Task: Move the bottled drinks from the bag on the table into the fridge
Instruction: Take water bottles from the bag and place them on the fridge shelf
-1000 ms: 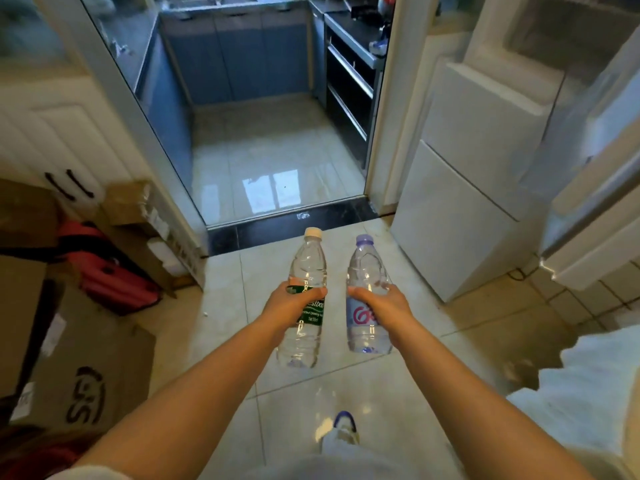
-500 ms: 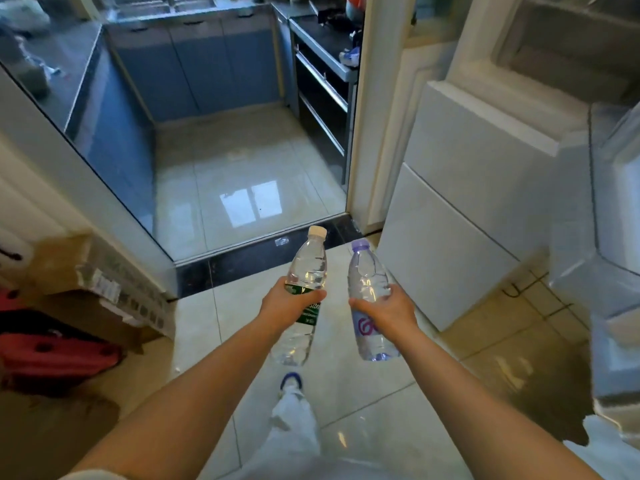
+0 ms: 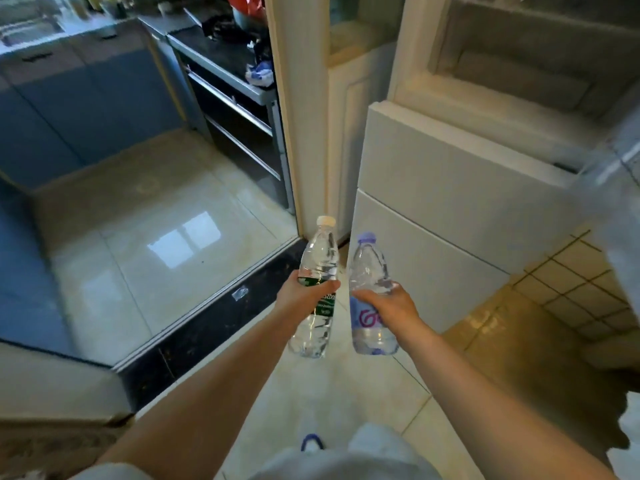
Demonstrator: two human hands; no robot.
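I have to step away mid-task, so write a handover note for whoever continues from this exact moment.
Left hand: shut on the white-capped bottle, upright.
Right hand: shut on the purple-capped bottle, upright.
Fridge: ahead to the right; upper compartment looks open, lower drawers shut.
Done: both bottles carried up to the fridge.
Left: set both inside. Bag and table are out of view, so check for more bottles.

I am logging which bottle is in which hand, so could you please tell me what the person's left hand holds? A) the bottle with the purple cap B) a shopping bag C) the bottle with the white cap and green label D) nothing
C: the left hand grips the white-capped bottle with the green label around its middle, while the right hand holds the purple-capped bottle.
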